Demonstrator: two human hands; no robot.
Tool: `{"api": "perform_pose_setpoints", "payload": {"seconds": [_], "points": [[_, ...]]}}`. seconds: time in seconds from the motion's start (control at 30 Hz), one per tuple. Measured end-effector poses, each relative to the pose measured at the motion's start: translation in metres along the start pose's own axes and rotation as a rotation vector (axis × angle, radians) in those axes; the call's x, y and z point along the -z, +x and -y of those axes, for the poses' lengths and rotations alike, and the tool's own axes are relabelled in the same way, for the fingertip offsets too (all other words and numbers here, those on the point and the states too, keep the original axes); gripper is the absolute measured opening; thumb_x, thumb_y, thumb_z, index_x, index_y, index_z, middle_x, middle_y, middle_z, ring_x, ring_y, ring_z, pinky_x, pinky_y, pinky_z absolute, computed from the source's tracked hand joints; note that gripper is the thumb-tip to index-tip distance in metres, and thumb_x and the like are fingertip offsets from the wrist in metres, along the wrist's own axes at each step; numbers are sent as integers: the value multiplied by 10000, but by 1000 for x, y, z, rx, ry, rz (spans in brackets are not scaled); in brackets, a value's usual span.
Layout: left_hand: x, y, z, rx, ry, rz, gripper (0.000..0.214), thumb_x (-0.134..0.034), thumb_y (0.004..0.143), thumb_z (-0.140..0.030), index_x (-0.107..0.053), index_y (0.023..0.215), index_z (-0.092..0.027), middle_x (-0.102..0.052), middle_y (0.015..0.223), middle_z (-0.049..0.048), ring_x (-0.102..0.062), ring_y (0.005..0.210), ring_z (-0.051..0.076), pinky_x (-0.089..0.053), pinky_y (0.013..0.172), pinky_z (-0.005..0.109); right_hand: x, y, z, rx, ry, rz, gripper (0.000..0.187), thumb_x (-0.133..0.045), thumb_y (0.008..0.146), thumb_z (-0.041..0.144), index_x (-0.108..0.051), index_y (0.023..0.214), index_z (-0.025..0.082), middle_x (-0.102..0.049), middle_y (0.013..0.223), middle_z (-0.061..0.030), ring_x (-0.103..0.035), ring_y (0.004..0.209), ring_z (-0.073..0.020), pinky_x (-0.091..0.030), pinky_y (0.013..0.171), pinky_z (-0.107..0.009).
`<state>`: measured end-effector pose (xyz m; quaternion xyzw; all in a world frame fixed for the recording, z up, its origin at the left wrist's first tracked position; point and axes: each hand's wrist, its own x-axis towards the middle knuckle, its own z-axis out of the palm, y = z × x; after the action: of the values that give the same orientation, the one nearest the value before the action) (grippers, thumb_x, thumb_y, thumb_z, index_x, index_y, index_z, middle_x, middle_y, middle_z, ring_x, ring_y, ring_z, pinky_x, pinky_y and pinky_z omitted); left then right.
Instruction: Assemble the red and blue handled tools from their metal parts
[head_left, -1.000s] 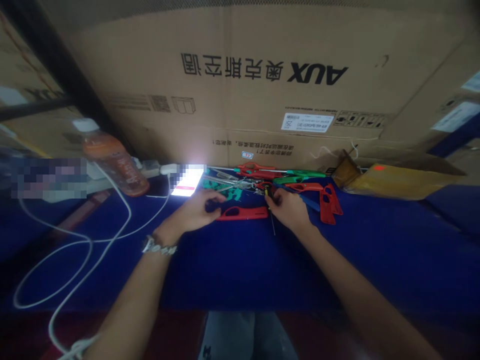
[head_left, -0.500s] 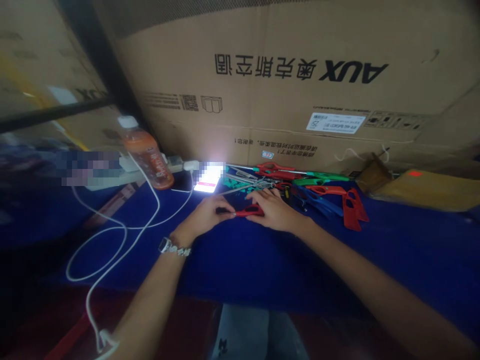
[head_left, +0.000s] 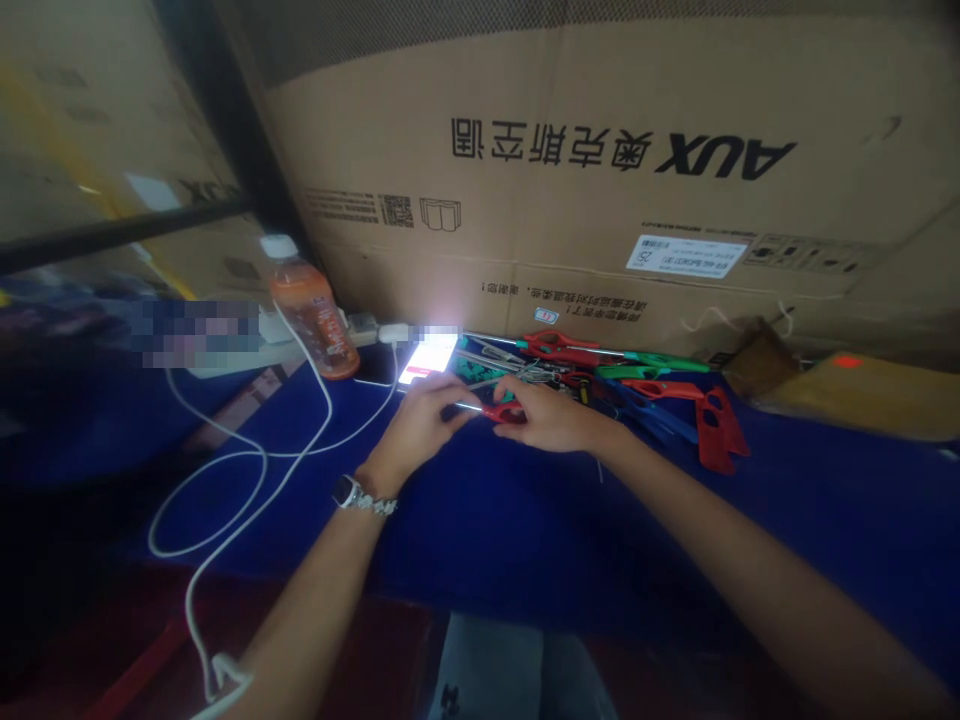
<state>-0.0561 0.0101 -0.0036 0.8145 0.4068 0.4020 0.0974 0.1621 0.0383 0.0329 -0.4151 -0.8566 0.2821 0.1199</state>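
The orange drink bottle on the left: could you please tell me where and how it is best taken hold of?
I would likely grip the bottle around its upper body, below the white cap, coming from the picture's right: its rounded side is exposed there, while a white cable runs along its left edge.

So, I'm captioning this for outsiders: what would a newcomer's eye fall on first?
Probably the glowing smartphone, beyond the left hand, and the cardboard box behind it with upside-down AUX lettering. Next, the red handle in the right hand and the orange drink bottle left of the smartphone.
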Motion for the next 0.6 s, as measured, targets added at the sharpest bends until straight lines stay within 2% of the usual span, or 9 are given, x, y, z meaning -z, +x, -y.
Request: {"api": "perform_pose_setpoints", "payload": {"seconds": [0.1,0.2,0.23,0.3,0.37,0.4,0.47,0.53,0.6], "points": [[0,1,-6,-46,93,-31,58,-686,900,-222,-730,938,-224,-696,963,35,-635,910,200,-472,874,375,4,-9,9,41,-108,-59,141,-647,888,359,-673,974,250,-736,847,-14,-686,782,-207,-455,670,-299],[-1,2,-20,-42,258,-88,105,-711,877,-230,-726,979,-251,-704,1084,44,-614,1054,253,-403,1006,465,3,-20,13,-12,-104,-98,157,-587,933,345,-694,885,240,-714,739,-1,-696,708,-188,-452,641,-279],[-1,3,-25,-22,311,-152,167,-721,864,-232,-718,1029,-258,-688,1164,57,-585,1131,282,-368,1049,500,2,-23,12,-30,-58,-119,160,-575,939,333,-683,883,229,-691,687,7,-696,662,-175,-456,626,-268],[-3,3,-36,52,362,-382,394,-746,830,-259,-655,1213,-249,-601,1332,109,-503,1265,331,-316,1103,540,-3,-30,11,-40,79,-166,165,-542,955,318,-644,890,208,-650,635,25,-693,584,-150,-465,589,-242],[-8,4,-45,135,263,-587,510,-755,813,-306,-598,1290,-220,-554,1371,138,-475,1301,336,-335,1109,528,-10,-35,8,-29,240,-230,181,-521,966,347,-611,915,198,-650,683,26,-687,532,-129,-466,532,-219],[-11,5,-48,183,138,-613,501,-748,818,-332,-598,1278,-206,-573,1335,139,-506,1268,322,-376,1084,507,-13,-37,8,-26,320,-261,203,-518,968,376,-605,931,196,-656,724,21,-676,504,-119,-464,498,-212],[-21,8,-52,291,-234,-491,415,-709,852,-385,-628,1207,-186,-643,1215,120,-597,1138,277,-467,993,448,-20,-39,6,-44,480,-320,248,-533,955,432,-604,948,194,-640,731,24,-644,449,-107,-467,444,-206],[-32,14,-54,395,-632,-245,362,-675,878,-429,-666,1135,-175,-696,1112,98,-650,1003,235,-513,903,390,-26,-41,5,-50,594,-370,278,-575,927,463,-616,962,190,-620,709,34,-618,424,-100,-481,419,-205],[-41,25,-55,441,-840,-117,337,-731,833,-427,-711,1042,-164,-717,1006,72,-652,910,199,-515,847,332,-29,-41,3,-48,668,-440,298,-611,901,475,-623,950,182,-610,689,39,-602,416,-94,-491,411,-202]]}}
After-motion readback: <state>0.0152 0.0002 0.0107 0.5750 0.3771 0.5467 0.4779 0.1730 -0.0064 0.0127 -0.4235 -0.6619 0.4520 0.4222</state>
